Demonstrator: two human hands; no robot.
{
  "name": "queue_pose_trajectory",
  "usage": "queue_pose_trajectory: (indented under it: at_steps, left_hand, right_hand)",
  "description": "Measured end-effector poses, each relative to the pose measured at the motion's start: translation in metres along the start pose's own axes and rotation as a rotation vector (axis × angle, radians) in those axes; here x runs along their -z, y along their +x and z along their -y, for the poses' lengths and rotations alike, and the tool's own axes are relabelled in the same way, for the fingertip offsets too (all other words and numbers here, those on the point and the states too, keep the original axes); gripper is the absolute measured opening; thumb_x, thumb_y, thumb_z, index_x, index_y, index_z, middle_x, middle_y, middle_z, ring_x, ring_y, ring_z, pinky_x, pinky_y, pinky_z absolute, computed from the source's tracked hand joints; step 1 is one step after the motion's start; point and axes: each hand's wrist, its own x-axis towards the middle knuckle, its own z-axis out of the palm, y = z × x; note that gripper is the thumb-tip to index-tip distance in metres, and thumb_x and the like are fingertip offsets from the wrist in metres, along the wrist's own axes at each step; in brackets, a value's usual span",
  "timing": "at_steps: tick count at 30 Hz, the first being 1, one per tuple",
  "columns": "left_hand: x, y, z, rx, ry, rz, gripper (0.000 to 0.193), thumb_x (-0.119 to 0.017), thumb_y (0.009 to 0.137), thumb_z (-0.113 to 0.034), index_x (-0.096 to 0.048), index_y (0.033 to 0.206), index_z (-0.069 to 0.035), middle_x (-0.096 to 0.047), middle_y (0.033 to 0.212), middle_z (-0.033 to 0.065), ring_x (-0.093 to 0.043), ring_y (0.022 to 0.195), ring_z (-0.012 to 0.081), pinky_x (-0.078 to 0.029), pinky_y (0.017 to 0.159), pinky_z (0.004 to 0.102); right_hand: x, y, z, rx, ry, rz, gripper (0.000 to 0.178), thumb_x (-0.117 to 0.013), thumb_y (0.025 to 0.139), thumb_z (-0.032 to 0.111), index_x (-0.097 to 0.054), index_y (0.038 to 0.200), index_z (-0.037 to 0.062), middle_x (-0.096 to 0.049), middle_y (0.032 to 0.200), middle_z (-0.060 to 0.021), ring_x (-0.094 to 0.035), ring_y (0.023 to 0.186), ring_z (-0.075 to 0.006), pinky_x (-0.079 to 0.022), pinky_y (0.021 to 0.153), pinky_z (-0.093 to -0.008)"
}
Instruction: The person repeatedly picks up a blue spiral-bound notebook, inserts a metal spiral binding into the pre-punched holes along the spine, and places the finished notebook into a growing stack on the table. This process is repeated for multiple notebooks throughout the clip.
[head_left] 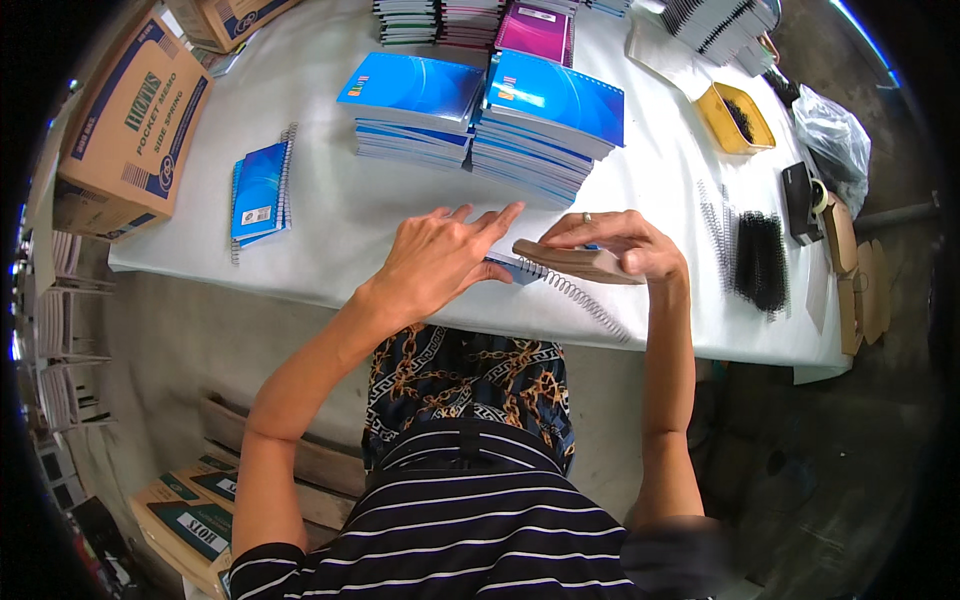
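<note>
A small blue notebook (522, 276) lies near the table's front edge, mostly hidden by my hands. A spiral wire coil (590, 304) runs from its edge, with its loose end trailing to the lower right. My left hand (440, 252) rests at the notebook's left, fingers stretched toward the far side and thumb apart near the notebook. My right hand (622, 246), with a ring on one finger, is closed around a flat brown block (572, 262), held over the coil. Whether the block is wood or thick board I cannot tell.
Blue notebook stacks (545, 125) stand ahead. Several bound notebooks (260, 200) lie left, beside a cardboard box (135, 120). At right are black coils (760, 262), a yellow tray (737, 118), a tape dispenser (803, 203) and a clear plastic bag (832, 145). The white-covered table's front edge (450, 318) is close.
</note>
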Motion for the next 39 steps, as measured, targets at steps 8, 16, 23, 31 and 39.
queue_pose_trajectory:
  at_steps: [8,16,23,31,39]
  left_hand:
    - [0.007,0.005,0.005,0.085,0.019,0.031,0.084,-0.074,0.07,-0.049,-0.044,0.144,-0.024,-0.065,0.124,0.0083,-0.06,0.117,0.0341,-0.054,0.089,0.0418]
    - [-0.007,0.004,0.018,0.121,-0.348,-0.182,0.099,-0.086,0.061,-0.03,-0.039,0.148,-0.023,-0.051,0.143,0.0083,-0.051,0.129,0.032,-0.053,0.094,0.0404]
    - [-0.039,0.002,0.018,0.3,-0.886,-0.312,0.118,-0.089,0.058,-0.026,-0.021,0.154,-0.019,-0.054,0.139,0.016,-0.059,0.121,0.0233,-0.053,0.089,0.0342]
    - [-0.06,0.003,0.018,0.238,-1.003,-0.383,0.113,-0.083,0.065,-0.032,-0.018,0.155,-0.015,-0.06,0.133,0.0152,-0.057,0.122,0.0224,-0.049,0.095,0.0349]
    - [-0.06,0.004,0.018,0.241,-1.093,-0.337,0.107,-0.081,0.069,-0.031,-0.019,0.155,-0.014,-0.057,0.136,0.0156,-0.054,0.124,0.0192,-0.05,0.097,0.0343]
  right_hand:
    - [-0.002,0.005,-0.002,-0.029,0.015,-0.095,0.068,-0.07,0.07,0.061,-0.073,0.113,0.0084,-0.071,0.104,-0.0163,-0.067,0.092,-0.029,-0.05,0.088,-0.0415]
    - [-0.002,0.01,0.004,-0.089,-0.066,-0.102,0.064,-0.062,0.078,0.058,-0.071,0.117,0.0078,-0.07,0.109,-0.0161,-0.066,0.098,-0.0312,-0.049,0.09,-0.042]
    - [-0.003,0.012,0.004,-0.343,-0.347,-0.116,0.068,-0.059,0.079,0.057,-0.07,0.117,0.0011,-0.068,0.114,-0.0207,-0.068,0.096,-0.0354,-0.05,0.091,-0.047]
    - [-0.001,0.018,0.005,-0.327,-0.252,-0.12,0.066,-0.058,0.081,0.054,-0.068,0.119,0.0015,-0.067,0.117,-0.0181,-0.063,0.107,-0.0313,-0.044,0.1,-0.0423]
    - [-0.002,0.02,0.003,-0.076,0.071,-0.177,0.063,-0.058,0.083,0.057,-0.071,0.117,0.0061,-0.07,0.109,-0.0154,-0.065,0.1,-0.0285,-0.047,0.093,-0.0397]
